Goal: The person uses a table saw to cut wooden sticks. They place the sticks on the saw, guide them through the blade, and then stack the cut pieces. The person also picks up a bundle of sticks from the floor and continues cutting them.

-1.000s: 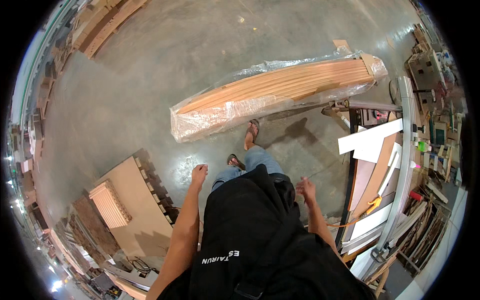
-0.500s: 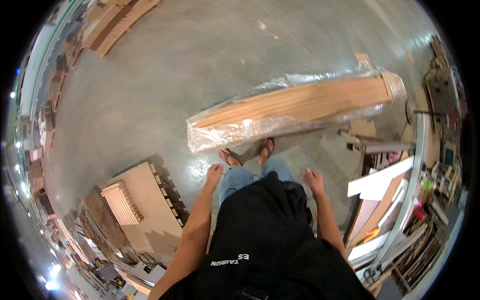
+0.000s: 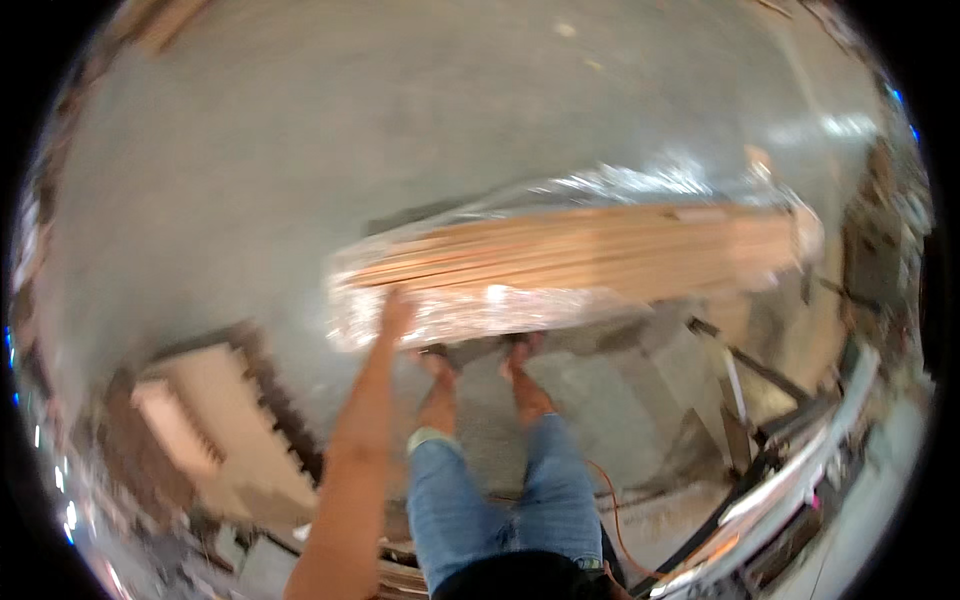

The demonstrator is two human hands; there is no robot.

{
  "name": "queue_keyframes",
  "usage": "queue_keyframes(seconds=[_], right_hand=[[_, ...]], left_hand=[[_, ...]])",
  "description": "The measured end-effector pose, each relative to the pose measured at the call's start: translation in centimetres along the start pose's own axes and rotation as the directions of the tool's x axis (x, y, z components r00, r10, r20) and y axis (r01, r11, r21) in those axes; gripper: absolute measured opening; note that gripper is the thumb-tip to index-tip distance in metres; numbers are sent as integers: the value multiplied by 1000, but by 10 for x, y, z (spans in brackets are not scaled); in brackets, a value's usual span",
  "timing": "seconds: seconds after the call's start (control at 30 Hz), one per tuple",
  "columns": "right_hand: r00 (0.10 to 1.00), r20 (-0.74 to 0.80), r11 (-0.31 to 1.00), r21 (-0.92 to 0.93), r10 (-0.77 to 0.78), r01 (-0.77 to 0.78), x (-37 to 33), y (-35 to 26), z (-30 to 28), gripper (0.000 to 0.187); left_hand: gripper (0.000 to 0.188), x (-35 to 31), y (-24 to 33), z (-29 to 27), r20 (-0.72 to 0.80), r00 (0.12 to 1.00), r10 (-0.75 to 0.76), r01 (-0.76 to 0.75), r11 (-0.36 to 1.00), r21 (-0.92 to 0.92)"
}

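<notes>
The head view looks down on a broad grey concrete floor (image 3: 250, 150), smooth and blurred by motion. Across its middle lies the long bundle of wooden strips (image 3: 560, 245), running from left to right in front of the person, with the strips side by side. Clear plastic (image 3: 460, 318) wraps it — crumpled and shiny along the near side, loose and glinting along the far side. At the near left, a tan panel (image 3: 235, 430) lies at an angle, a notched dark edge facing right. At the near right, a long pale rail (image 3: 848, 405) slants through a blurred clutter. The person stands in denim shorts (image 3: 455, 490), feet (image 3: 522, 348) just beside the bundle's near edge. A small stack of pale slats (image 3: 175, 425) sits on the panel's left part. The left hand (image 3: 398, 315) reaches over the bundle's near left end — whether its fingers grasp the plastic or only hover cannot be told through the blur. The right hand is out of sight, so its fingers cannot be judged. A thin orange cord (image 3: 616, 515) curves across the floor at the near right.
</notes>
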State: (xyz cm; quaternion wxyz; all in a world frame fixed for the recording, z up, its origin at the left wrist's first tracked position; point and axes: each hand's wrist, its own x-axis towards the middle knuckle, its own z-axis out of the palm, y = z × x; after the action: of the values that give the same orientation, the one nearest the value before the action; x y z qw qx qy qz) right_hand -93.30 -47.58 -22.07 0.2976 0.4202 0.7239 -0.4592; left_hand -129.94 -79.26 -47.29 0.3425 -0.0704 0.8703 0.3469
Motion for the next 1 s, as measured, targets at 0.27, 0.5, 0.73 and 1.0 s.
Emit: queue_keyframes(seconds=[0.27, 0.5, 0.73, 1.0], right_hand=[[968, -250, 993, 118, 34, -4, 246, -105, 97, 38], [961, -270, 991, 130, 58, -23, 284, -113, 112, 37], [956, -287, 992, 125, 59, -24, 287, -112, 111, 36], [968, -249, 997, 74, 10, 9, 296, -121, 132, 35]], left_hand=[[58, 112, -11, -81, 58, 987, 147, -154, 816, 557], [43, 101, -37, -82, 53, 953, 299, -249, 670, 699], [35, 114, -35, -71, 87, 936, 340, -300, 647, 701], [38, 87, -55, -64, -15, 879, 477, -303, 581, 755]])
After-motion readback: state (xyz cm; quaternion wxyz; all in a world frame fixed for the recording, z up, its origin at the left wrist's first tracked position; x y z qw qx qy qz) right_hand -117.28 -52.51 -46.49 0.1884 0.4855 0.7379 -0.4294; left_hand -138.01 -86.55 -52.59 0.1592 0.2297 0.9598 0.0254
